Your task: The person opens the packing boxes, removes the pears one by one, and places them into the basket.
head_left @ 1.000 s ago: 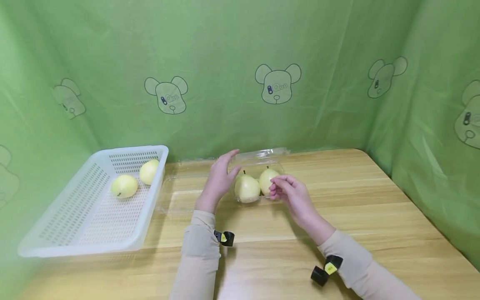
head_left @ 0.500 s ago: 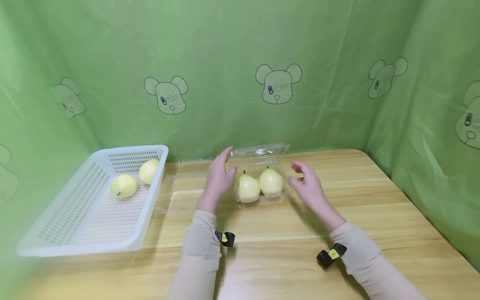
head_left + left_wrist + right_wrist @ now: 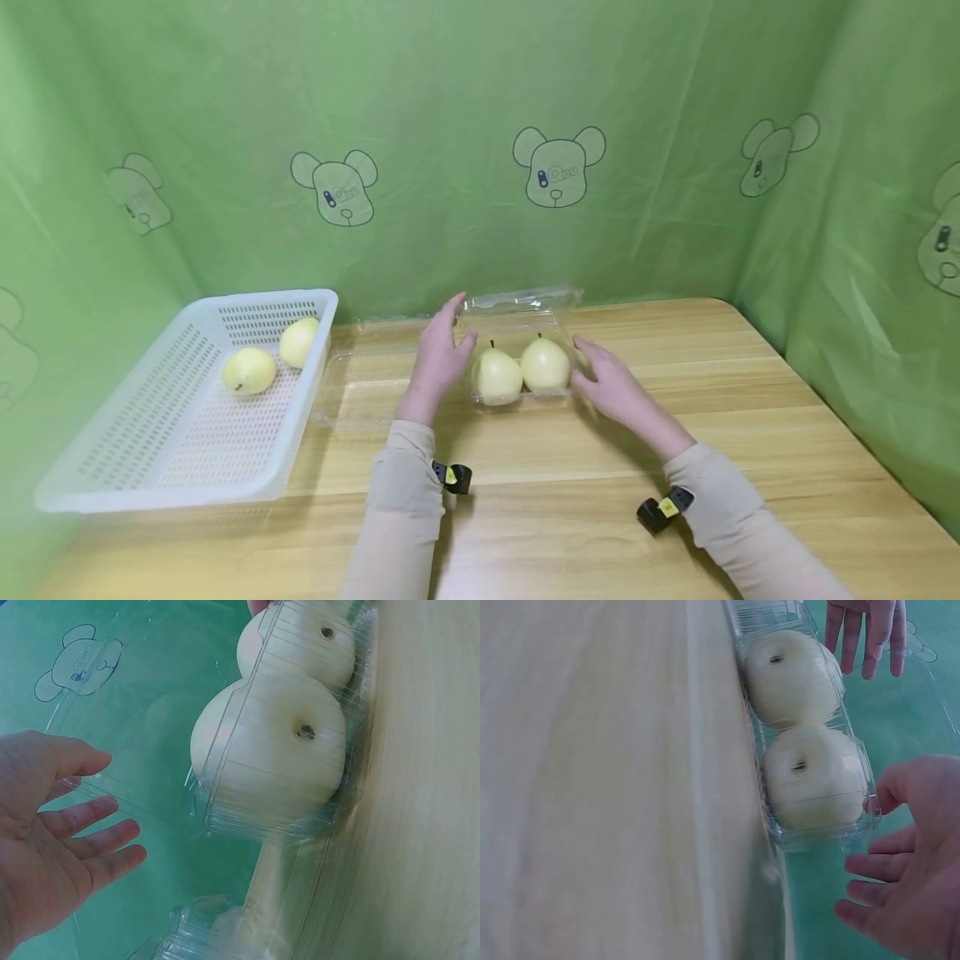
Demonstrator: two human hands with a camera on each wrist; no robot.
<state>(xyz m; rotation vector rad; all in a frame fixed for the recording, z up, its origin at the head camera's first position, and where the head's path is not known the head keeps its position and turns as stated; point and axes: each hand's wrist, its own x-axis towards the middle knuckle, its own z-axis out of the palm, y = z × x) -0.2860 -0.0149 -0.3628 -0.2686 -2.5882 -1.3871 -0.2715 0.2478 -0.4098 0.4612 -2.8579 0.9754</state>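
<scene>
Two pale yellow pears, a left pear (image 3: 498, 377) and a right pear (image 3: 545, 365), sit stem up, side by side in a clear plastic clamshell box (image 3: 795, 838). Its raised lid (image 3: 525, 302) stands at the back. My left hand (image 3: 437, 358) is at the box's left side, fingers extended and spread beside the lid; whether they touch the plastic is unclear. On the other side is my right hand (image 3: 617, 390). Its thumb (image 3: 891, 791) appears to touch the box's corner, while the other fingers stretch out below it. Neither hand holds a pear.
A white perforated basket (image 3: 273, 467) stands at the left with two more pears, one at its middle (image 3: 249, 371) and one by its right wall (image 3: 298, 342). Another clear plastic box (image 3: 363, 387) lies between basket and left hand. Green curtain (image 3: 450, 100) encloses the wooden table (image 3: 540, 517).
My right hand has withdrawn from the right pear and moved rightward to the box's right side, its fingers opening out. The lid stands slightly higher; my left hand has barely moved.
</scene>
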